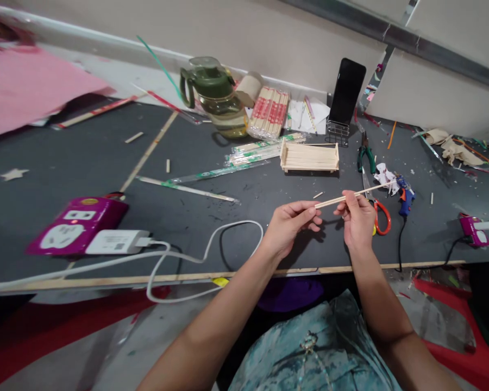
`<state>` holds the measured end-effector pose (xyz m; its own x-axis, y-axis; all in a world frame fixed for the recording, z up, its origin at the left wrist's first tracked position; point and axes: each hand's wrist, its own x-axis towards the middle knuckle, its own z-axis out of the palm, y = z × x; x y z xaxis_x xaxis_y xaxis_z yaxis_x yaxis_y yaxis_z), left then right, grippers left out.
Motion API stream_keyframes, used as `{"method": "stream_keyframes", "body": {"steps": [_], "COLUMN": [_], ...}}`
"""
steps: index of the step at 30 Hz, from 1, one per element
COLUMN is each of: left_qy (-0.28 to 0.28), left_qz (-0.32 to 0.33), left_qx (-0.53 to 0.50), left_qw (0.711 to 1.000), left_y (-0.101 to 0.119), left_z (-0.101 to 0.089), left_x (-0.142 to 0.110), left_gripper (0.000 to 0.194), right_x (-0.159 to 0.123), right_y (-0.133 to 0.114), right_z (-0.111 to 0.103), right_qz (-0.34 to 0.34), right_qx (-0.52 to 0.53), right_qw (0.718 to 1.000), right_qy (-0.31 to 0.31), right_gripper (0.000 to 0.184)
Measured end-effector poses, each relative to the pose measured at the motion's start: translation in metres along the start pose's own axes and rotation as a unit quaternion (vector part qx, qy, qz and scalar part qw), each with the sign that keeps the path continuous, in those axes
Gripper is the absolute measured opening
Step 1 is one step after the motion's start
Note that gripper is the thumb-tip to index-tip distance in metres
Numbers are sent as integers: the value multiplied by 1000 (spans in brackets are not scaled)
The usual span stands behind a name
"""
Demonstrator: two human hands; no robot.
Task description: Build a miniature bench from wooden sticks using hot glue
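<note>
A pair of wooden chopsticks (330, 203) is held slantwise above the grey table. My left hand (289, 225) pinches their near left end between thumb and fingers. Further along, my right hand (357, 220) grips them, and one stick reaches past it to the upper right. Behind my hands stands a small bench-like piece (309, 157) made of wooden sticks. Scissors with red handles (382, 217) lie partly hidden beside my right hand. Just right of them rests a blue glue gun (406, 196) with a black cord.
Wrapped chopsticks (204, 174) and a red-printed chopstick bundle (269, 113) lie near a green-lidded jug (214, 98). A phone (346, 89) leans on a stand, above green-handled pliers (365, 155). At left, a purple power strip (79, 222) has a white cable (212, 239) looping over the table edge.
</note>
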<state>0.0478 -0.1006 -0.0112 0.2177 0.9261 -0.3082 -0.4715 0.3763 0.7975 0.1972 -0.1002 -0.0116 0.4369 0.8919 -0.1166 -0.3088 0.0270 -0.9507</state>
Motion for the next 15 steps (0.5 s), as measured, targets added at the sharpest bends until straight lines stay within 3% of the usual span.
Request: {"method": "stream_keyframes", "body": {"steps": [10,15], "left_qy": [11,-4], "left_qz": [-18,-15], "left_qx": [-34,3], "left_qw": [999,1000], "left_y": [-5,1], "left_z": [-1,0], "left_x": [2,4], "left_gripper": [41,43], "right_x": [0,-2], "right_y": [2,6], "right_z": [1,3], "right_qz": [7,-7], "right_qx": [57,43], "right_qw": [998,999], "right_qy": [-4,12], "right_gripper": [28,26]}}
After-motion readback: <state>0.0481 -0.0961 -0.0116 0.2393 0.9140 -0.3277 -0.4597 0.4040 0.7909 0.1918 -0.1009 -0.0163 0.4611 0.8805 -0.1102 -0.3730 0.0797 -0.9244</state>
